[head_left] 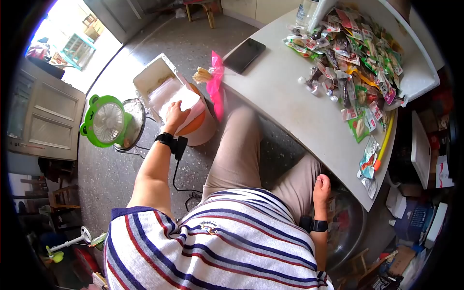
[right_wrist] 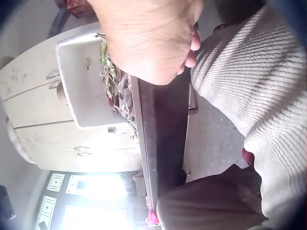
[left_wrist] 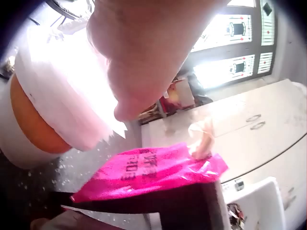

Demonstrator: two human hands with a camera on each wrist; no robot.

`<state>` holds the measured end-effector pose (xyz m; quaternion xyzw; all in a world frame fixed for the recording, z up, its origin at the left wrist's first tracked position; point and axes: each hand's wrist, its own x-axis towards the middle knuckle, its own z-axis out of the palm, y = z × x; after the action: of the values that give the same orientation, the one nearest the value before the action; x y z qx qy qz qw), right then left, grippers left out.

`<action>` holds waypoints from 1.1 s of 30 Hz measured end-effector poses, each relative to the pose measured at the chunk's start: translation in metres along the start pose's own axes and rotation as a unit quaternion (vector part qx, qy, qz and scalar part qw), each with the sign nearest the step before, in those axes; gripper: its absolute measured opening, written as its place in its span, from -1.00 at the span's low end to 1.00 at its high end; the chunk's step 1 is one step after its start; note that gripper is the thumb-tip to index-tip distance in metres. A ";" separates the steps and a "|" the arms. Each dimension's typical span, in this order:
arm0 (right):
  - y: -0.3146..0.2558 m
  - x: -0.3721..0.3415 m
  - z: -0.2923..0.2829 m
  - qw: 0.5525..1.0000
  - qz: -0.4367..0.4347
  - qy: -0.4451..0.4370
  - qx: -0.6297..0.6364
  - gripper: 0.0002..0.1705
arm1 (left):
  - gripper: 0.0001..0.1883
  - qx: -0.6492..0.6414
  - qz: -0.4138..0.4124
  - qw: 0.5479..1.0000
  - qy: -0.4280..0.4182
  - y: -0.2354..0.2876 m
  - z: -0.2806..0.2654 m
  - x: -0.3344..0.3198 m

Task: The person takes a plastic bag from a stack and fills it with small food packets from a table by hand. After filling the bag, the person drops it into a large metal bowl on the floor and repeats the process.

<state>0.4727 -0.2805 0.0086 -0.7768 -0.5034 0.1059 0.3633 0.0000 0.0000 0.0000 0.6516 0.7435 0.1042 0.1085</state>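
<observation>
My left hand (head_left: 176,117) rests on a stack of thin white plastic sheets or bags (head_left: 166,96), its fingers reaching over them. The stack lies on top of a pale bucket (head_left: 205,133) with an orange band, beside a white foam box (head_left: 152,72). In the left wrist view the hand covers part of the white stack (left_wrist: 67,81), and its fingertips are mostly hidden. My right hand (head_left: 321,191) lies idle by my right thigh below the table edge, fingers loosely curled with nothing in them; the right wrist view shows the back of this hand (right_wrist: 148,43).
A white table (head_left: 290,92) carries a black phone (head_left: 245,55) and a heap of small wrapped snack packets (head_left: 348,58) spilling from a white foam bin (head_left: 420,77). A pink plastic bag (head_left: 215,87) hangs at the table's left corner. A green-rimmed fan (head_left: 107,121) stands left of the bucket.
</observation>
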 end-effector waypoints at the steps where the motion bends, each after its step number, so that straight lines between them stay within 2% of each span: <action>1: 0.000 0.001 -0.004 1.000 -0.004 -0.003 -0.006 -0.83 | -0.56 0.025 0.010 0.999 -0.026 -0.004 0.005 -0.003; 2: -0.001 0.001 -0.008 1.000 -0.008 -0.005 -0.012 -0.84 | -0.59 0.050 0.020 0.997 -0.050 -0.008 0.010 -0.004; 3: -0.006 0.001 0.009 1.000 -0.005 -0.005 -0.001 -0.84 | -0.61 0.051 0.019 0.997 -0.046 -0.024 0.004 0.008; 6: -0.004 0.004 0.003 1.000 -0.013 -0.010 -0.011 -0.84 | -0.74 0.024 0.035 0.999 -0.030 -0.036 0.022 0.011; 9: 0.002 0.002 0.008 1.000 -0.021 -0.019 -0.009 -0.85 | -0.77 0.076 0.034 0.994 -0.065 -0.046 0.031 0.022; 12: 0.007 0.003 0.013 0.999 -0.027 -0.014 -0.011 -0.85 | -0.77 0.071 0.038 0.997 -0.015 -0.043 0.030 0.029; 16: 0.002 0.005 0.013 1.000 -0.016 -0.015 -0.008 -0.86 | -0.72 0.011 -0.002 0.999 0.044 -0.036 0.022 0.031; 19: 0.002 0.006 0.016 1.000 -0.027 -0.005 -0.004 -0.87 | -0.69 -0.057 -0.059 0.996 0.027 -0.041 0.014 0.034; 25: -0.003 0.012 0.016 0.998 -0.063 0.000 0.002 -0.88 | -0.72 -0.220 -0.077 0.969 0.084 -0.035 -0.029 0.023; 27: -0.012 0.016 0.013 0.997 -0.080 0.010 0.009 -0.88 | -0.74 -0.326 -0.080 0.941 0.035 -0.042 -0.033 0.027; 29: -0.031 0.020 0.006 0.995 -0.094 0.022 0.020 -0.88 | -0.76 -0.461 0.094 0.883 -0.011 -0.026 -0.048 0.009; 31: -0.045 0.025 0.001 0.995 -0.080 0.005 0.055 -0.88 | -0.77 -0.609 0.134 0.775 -0.097 0.011 -0.077 -0.018; 33: -0.062 0.028 -0.001 0.994 -0.053 -0.009 0.095 -0.89 | -0.76 -0.754 0.032 0.619 -0.217 0.062 -0.114 -0.047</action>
<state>0.4428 -0.2422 0.0562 -0.7101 -0.5346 0.1405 0.4362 0.0312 -0.0405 0.1284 0.3683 0.3376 0.4867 0.7165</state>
